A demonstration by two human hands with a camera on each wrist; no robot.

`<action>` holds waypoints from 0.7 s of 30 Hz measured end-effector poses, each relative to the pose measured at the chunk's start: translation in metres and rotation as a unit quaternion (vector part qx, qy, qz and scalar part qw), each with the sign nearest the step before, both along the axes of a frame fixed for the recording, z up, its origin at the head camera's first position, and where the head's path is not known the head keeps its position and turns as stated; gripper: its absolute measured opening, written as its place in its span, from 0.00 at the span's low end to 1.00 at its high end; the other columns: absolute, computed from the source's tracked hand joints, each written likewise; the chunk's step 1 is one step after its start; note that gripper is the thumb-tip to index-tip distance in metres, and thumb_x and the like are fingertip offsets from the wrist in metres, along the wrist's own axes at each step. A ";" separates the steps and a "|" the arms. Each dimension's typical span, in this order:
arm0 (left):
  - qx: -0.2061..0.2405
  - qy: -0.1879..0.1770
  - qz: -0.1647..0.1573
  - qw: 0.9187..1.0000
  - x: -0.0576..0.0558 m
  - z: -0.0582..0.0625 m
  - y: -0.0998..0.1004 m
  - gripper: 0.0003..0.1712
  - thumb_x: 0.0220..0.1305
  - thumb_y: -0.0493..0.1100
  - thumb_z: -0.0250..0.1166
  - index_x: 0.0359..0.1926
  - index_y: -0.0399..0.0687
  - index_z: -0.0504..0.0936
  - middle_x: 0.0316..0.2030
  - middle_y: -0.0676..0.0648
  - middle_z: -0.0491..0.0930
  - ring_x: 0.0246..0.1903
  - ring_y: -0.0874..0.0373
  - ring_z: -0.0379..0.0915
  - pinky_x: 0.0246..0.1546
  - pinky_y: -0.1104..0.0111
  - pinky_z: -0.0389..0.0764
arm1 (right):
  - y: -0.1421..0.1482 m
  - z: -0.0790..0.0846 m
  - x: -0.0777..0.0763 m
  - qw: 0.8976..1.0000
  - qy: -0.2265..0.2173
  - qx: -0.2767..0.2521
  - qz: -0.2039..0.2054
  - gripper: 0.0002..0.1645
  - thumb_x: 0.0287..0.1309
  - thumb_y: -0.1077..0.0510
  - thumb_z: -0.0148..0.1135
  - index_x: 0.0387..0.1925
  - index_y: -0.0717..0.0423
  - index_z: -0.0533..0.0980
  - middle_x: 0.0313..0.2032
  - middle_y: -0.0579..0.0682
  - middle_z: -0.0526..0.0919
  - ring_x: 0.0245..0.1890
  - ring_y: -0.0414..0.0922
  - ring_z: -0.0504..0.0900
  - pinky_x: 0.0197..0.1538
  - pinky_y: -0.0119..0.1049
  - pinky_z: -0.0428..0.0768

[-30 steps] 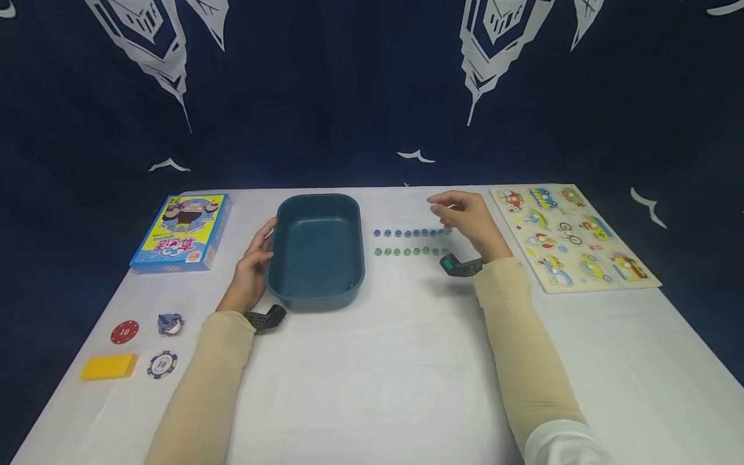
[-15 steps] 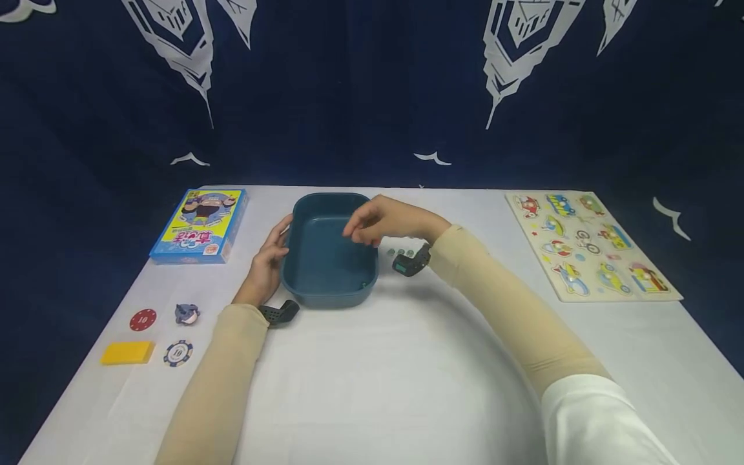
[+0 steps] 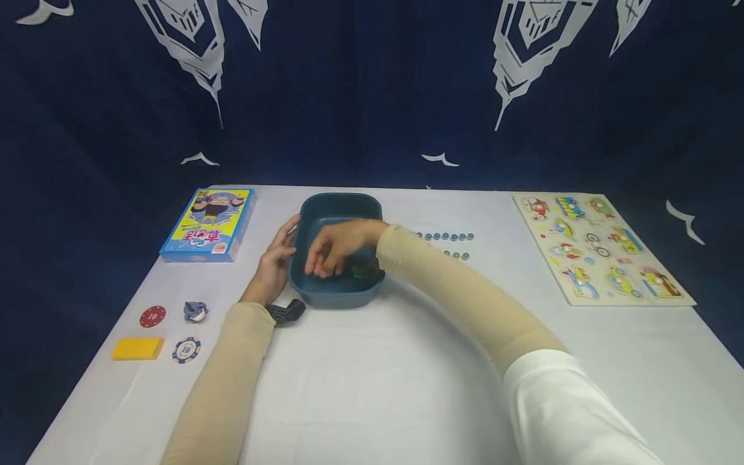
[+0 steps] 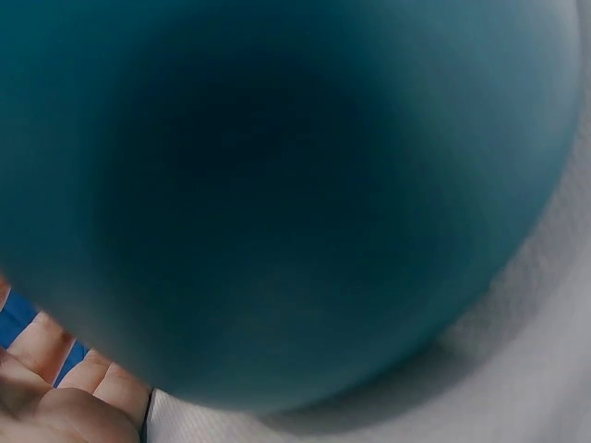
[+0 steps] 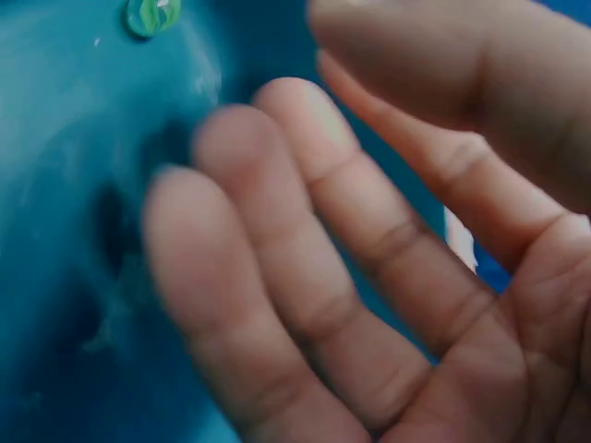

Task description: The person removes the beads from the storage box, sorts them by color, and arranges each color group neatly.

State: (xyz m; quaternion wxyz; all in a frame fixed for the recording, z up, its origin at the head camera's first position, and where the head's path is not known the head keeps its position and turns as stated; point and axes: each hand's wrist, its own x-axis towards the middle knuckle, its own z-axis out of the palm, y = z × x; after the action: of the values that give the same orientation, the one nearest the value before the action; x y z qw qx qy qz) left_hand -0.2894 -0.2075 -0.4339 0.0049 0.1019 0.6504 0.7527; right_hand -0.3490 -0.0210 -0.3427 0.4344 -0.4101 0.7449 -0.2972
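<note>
A dark teal tub (image 3: 334,301) stands on the white table. My left hand (image 3: 273,268) rests along its left outer wall, fingers straight or slightly bent; the left wrist view shows the fingers (image 4: 88,369) beside the blurred wall. My right hand (image 3: 340,245) reaches down inside the tub, fingers loosely curved, with nothing visible between them in the right wrist view. A green glass marble (image 5: 152,14) lies on the tub floor ahead of the fingertips. Right of the tub runs a row of blue marbles (image 3: 445,236); green marbles (image 3: 465,256) lie nearer, partly hidden by the right forearm.
At the back left lies a blue and yellow box (image 3: 209,225). Nearer are a red chip (image 3: 152,316), a small shark figure (image 3: 195,311), a yellow block (image 3: 137,349) and a white-and-blue chip (image 3: 186,350). A picture puzzle board (image 3: 604,248) lies at the right.
My right hand has left the right end of the marble rows, crossed left over the tub and dipped inside. My left hand stays at the tub wall. The head view has shifted slightly.
</note>
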 end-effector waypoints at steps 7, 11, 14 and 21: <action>0.012 0.001 -0.008 1.000 0.000 -0.001 0.000 0.47 0.52 0.35 0.40 0.78 0.51 0.52 0.77 0.45 0.51 0.75 0.51 0.46 0.73 0.52 0.43 | -0.020 -0.015 0.005 0.997 -0.013 0.061 0.050 0.22 0.54 0.75 0.61 0.52 0.65 0.81 0.41 0.53 0.85 0.40 0.43 0.83 0.45 0.38 0.84; 0.016 0.001 -0.007 1.000 0.000 -0.001 0.000 0.47 0.52 0.35 0.40 0.78 0.50 0.52 0.77 0.44 0.52 0.75 0.50 0.46 0.73 0.51 0.42 | -0.026 -0.022 0.008 0.995 0.005 0.069 0.065 0.21 0.52 0.76 0.58 0.49 0.66 0.81 0.38 0.51 0.83 0.37 0.42 0.82 0.43 0.37 0.84; 0.012 0.000 -0.003 1.000 0.001 -0.001 0.000 0.47 0.52 0.36 0.41 0.78 0.50 0.53 0.77 0.45 0.52 0.75 0.51 0.45 0.73 0.52 0.42 | -0.029 -0.026 0.009 0.995 0.021 0.062 0.074 0.17 0.50 0.76 0.58 0.42 0.66 0.81 0.33 0.49 0.82 0.35 0.43 0.81 0.39 0.35 0.83; 0.006 0.002 0.000 1.000 0.001 0.001 0.001 0.47 0.52 0.36 0.41 0.78 0.50 0.53 0.77 0.46 0.51 0.76 0.53 0.44 0.73 0.52 0.40 | -0.031 -0.032 0.010 0.994 0.043 0.045 0.086 0.13 0.47 0.78 0.59 0.30 0.60 0.80 0.27 0.47 0.80 0.28 0.41 0.78 0.34 0.33 0.81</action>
State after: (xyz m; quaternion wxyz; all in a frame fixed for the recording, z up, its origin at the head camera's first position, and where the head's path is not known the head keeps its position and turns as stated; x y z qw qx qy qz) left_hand -0.2880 -0.2061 -0.4329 0.0030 0.1038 0.6458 0.7564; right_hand -0.3393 -0.0516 -0.3750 0.4440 -0.4649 0.7374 -0.2070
